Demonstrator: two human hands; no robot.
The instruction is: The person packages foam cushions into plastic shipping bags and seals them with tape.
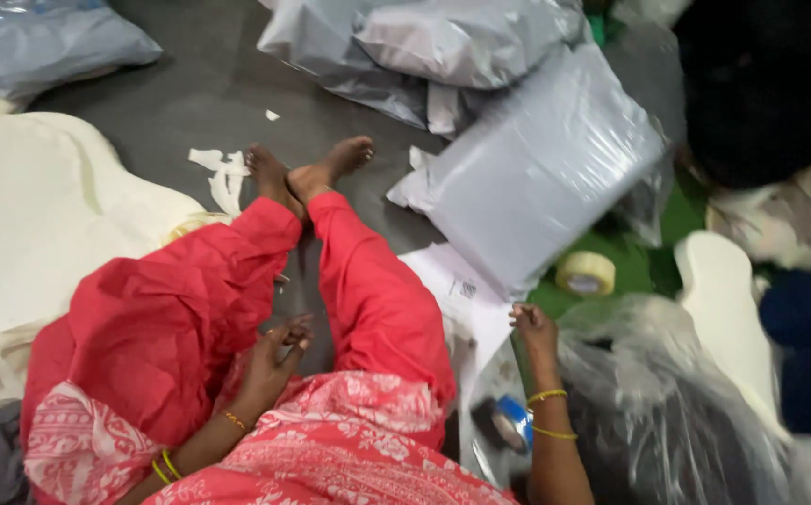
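Head view, looking down at person seated on grey floor (190, 93), legs in red trousers. Left hand (279, 351) rests between knees, fingers loosely curled, holding nothing visible. Right hand (531, 327) reaches sideways, fingertips pinching edge of white paper sheet (457, 290). Beyond fingers: large grey plastic mailer bag (536, 168) lying on sheet. Tape roll (585, 273) just right of fingers. Clear plastic bag (667, 411) beside wrist. Cream fabric (22, 215) far left.
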